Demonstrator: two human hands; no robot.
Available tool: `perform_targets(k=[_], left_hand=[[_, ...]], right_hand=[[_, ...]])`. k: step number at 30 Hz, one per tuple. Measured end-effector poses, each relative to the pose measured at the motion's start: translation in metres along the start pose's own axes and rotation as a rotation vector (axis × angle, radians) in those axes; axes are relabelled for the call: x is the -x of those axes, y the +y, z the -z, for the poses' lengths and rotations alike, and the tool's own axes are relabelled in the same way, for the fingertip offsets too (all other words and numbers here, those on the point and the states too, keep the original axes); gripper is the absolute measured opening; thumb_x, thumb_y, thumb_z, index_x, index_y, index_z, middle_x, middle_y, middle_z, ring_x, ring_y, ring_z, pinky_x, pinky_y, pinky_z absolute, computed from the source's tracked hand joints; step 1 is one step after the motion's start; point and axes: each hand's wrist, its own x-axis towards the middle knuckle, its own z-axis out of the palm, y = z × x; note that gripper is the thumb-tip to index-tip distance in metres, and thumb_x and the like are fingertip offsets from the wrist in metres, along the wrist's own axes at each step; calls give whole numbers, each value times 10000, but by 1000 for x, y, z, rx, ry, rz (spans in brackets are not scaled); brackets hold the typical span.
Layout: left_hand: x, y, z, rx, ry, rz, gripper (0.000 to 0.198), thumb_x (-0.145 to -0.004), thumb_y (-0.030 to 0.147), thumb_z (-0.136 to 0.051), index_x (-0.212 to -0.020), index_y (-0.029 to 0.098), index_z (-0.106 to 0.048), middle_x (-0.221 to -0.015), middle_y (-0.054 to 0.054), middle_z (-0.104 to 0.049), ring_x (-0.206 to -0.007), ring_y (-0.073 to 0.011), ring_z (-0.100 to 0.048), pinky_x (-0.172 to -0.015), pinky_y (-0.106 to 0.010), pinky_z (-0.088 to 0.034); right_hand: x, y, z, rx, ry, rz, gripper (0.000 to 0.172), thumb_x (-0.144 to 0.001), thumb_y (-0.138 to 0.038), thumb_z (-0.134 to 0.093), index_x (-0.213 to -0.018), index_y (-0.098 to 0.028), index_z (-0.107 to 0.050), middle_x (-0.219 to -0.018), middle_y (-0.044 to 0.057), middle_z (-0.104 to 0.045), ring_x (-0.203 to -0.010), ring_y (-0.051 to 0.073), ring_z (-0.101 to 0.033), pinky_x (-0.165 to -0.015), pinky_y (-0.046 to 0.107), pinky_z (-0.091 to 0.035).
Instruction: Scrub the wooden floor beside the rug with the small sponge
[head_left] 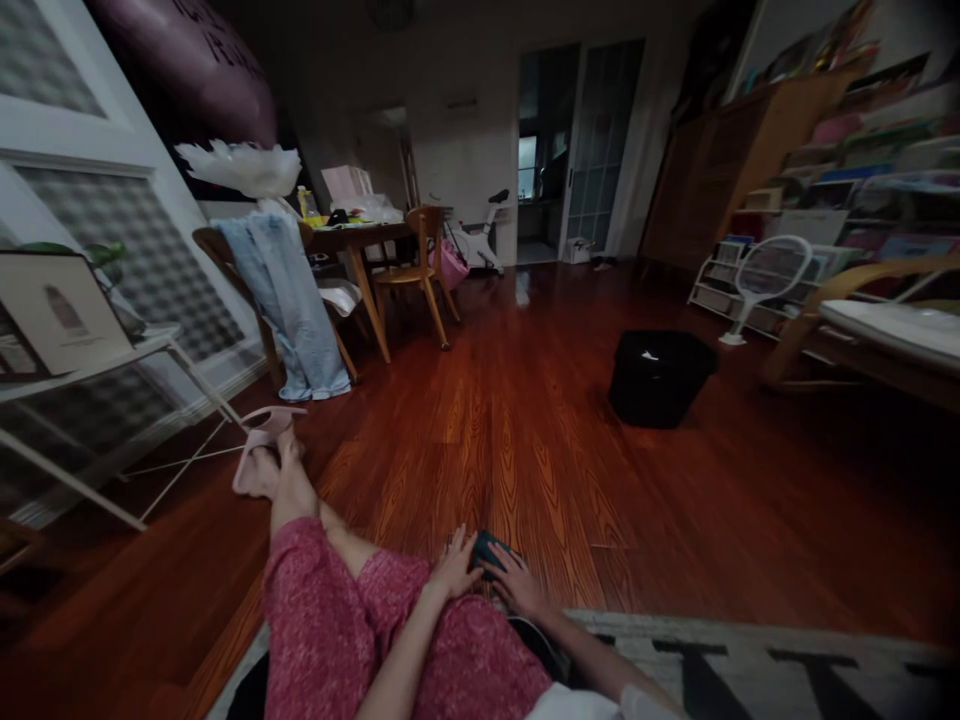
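Person sits on a patterned rug (787,665) with legs in pink trousers (420,640) stretched out over the wooden floor (525,400). Both hands meet on a small dark object (487,548) resting at the knee of the pink trousers. Left hand (454,568) lies on the object's left side, fingers loosely spread and flat against it. Right hand (519,585) covers its right side, fingers curled over the edge. Cannot tell whether either hand actually grips the object or only rests on it; the thing is too dark and small to identify.

Past the dark object, feet are crossed, one in a pink slipper (259,445), just beside the leg of a white shelf (112,350) holding a framed picture (56,310). Well beyond the object on the floor stands a black box-like stool (658,378). Further off from the object, left of the stool: a wooden dining table (352,240) with chairs, light jeans (289,310) draped over one chair. Right of the stool: a white racket-shaped item (765,275) standing upright, bookshelves (862,170) behind it, and a wooden armchair (870,320) with a pale cushion. An exercise bike (484,235) sits by the far wall near a glass door (596,150).
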Motion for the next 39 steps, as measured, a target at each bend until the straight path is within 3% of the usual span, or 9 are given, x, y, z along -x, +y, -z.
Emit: perform_targets(k=[4,11,14,16,19,27,30,34,39], left_hand=[[0,0,0,0,-2,5,823,-888,393,-485,-1600,175,-134,-1667,-80,64,-1530,-238,10,-1231,-416,-111],[-1,-3,0,21,-16,-10,845,-882,430,-481,-1602,186,-111,-1660,-65,100,-1528,-239,38,-1232,-433,-71],[-2,-3,0,29,-22,-16,852,-881,443,-479,-1602,184,-105,-1657,-69,105,-1526,-236,52,-1230,-445,-71],[-2,-2,0,29,-27,-19,852,-880,441,-480,-1602,176,-112,-1658,-77,101,-1526,-238,47,-1230,-445,-71],[-3,-2,0,21,-37,-20,851,-878,436,-485,-1600,165,-125,-1659,-92,89,-1527,-245,31,-1230,-443,-78],[-2,-2,-1,7,-21,-5,837,-889,450,-474,-1600,170,-133,-1659,-73,105,-1526,-249,48,-1233,-425,-66],[0,-2,-1,11,-12,1,841,-888,469,-482,-1599,178,-139,-1662,-75,97,-1527,-244,35,-1232,-417,-67],[2,-1,1,19,-9,-1,836,-883,436,-483,-1596,156,-150,-1664,-94,76,-1529,-236,23,-1230,-416,-82],[2,-1,1,39,-19,-17,848,-870,426,-486,-1596,151,-147,-1661,-101,83,-1531,-253,-1,-1229,-448,-81]], right_hand=[[21,48,28,32,50,-22,482,-992,-378,-346,-1455,-374,-481,-1601,29,-363,-1478,201,-308,-1185,484,-298],[129,164,82,223,387,-700,554,-967,-350,-224,-1405,-284,-557,-1531,97,-455,-1429,261,-389,-1124,524,-366],[163,178,83,238,458,-930,591,-962,-381,-188,-1459,-280,-490,-1557,102,-407,-1462,271,-328,-1138,551,-325],[166,172,77,238,455,-982,595,-957,-385,-195,-1478,-287,-465,-1575,93,-381,-1477,269,-297,-1150,554,-301],[143,145,66,228,378,-878,569,-956,-365,-225,-1448,-319,-508,-1581,50,-388,-1475,244,-307,-1164,522,-290],[25,34,27,57,92,-249,489,-966,-366,-369,-1437,-402,-498,-1596,8,-372,-1482,231,-298,-1179,531,-264],[4,16,22,-7,-26,-83,491,-973,-407,-382,-1454,-393,-474,-1613,14,-336,-1495,224,-267,-1191,524,-242],[16,46,44,3,-58,-47,495,-972,-440,-368,-1446,-373,-495,-1602,22,-362,-1483,210,-296,-1188,481,-272],[92,139,91,125,187,-420,526,-954,-385,-287,-1399,-323,-563,-1546,52,-448,-1434,243,-384,-1127,504,-368]])
